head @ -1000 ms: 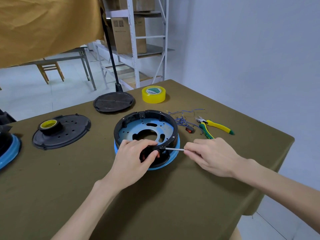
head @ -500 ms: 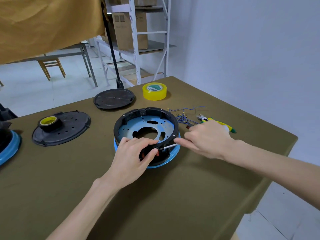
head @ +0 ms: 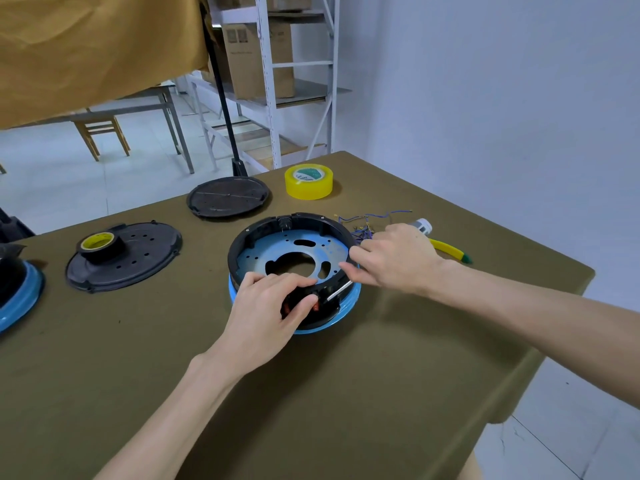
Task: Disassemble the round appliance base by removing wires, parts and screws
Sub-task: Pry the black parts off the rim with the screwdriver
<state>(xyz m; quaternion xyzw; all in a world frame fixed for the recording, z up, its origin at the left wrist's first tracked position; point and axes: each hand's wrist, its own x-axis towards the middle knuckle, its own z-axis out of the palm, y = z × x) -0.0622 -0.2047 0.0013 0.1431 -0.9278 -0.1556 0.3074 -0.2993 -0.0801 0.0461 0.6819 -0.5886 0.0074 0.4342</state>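
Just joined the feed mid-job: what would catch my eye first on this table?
At the table's centre, both hands work the round black-and-blue appliance base: the left hand grips its near rim, and the right hand holds a thin metal tool against it. Behind sit a bright yellow tape roll and loose blue wires.

The near part of the table (head: pixel 346 393) in front of the round base (head: pixel 294 251) is bare cloth, so a hand can reach from this side. On the left, a black perforated cover (head: pixel 138 258) with a small tape roll (head: pixel 98 242) takes the room. Behind stand a black disc (head: pixel 228 197) and a yellow tape roll (head: pixel 309 181). On the right, loose wires (head: pixel 363 223) and what seems to be pliers (head: pixel 446 249) narrow the passage.
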